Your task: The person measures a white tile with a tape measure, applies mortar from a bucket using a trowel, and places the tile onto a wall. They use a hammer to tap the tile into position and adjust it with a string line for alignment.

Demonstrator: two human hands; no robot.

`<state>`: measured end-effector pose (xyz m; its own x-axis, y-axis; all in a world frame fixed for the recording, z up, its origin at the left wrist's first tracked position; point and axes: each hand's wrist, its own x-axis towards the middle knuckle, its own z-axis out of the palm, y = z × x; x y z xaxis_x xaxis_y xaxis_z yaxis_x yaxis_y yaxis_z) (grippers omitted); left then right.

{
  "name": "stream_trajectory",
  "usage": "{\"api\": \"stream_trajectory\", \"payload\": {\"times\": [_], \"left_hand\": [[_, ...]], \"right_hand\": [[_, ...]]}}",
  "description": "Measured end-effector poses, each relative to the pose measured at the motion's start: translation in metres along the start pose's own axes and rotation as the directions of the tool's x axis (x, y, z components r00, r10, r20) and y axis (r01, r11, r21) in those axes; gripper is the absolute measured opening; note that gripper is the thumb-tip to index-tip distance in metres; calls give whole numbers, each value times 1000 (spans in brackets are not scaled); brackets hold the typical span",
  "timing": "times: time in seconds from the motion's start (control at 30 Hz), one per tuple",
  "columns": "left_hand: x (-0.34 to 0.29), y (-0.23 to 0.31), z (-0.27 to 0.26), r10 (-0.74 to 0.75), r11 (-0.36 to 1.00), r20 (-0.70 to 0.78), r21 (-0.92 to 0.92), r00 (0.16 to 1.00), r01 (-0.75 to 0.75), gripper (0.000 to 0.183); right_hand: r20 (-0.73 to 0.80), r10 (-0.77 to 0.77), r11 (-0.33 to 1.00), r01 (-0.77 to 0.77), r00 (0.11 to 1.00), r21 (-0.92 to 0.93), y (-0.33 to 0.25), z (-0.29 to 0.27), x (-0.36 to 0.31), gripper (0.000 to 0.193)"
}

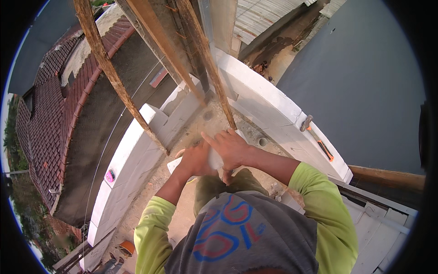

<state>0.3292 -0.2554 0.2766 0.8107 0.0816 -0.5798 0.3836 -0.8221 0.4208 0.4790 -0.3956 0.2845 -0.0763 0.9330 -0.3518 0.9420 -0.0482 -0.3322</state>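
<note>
Both hands are close together in front of my body, near the middle of the view. My left hand (195,159) is bent round something mostly hidden beneath it. My right hand (232,148) lies against it, its index finger reaching left over the left hand's knuckles. Between the palms shows a pale, whitish surface (215,160); its kind is unclear. A flat white piece (173,165) juts out left of the left hand, with a curved tan part (180,153) beside it. Whether these belong together cannot be made out.
White block walls (278,114) meet in a corner ahead. On the right wall lies a hammer (318,139) with an orange-and-black handle; on the left wall, a pink object (110,176). Wooden poles (109,68) slant down in front. An orange container (125,248) is at lower left.
</note>
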Motion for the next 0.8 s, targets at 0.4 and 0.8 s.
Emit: {"api": "stream_trajectory", "payload": {"times": [0.4, 0.8], "left_hand": [[-13, -138, 87, 131, 991, -342, 23, 930, -131, 106], [25, -189, 102, 26, 980, -406, -172, 913, -104, 101]], "right_hand": [[36, 266, 958, -260, 963, -122, 4, 11, 56, 105], [185, 350, 913, -291, 918, -285, 19, -33, 117, 104]]}}
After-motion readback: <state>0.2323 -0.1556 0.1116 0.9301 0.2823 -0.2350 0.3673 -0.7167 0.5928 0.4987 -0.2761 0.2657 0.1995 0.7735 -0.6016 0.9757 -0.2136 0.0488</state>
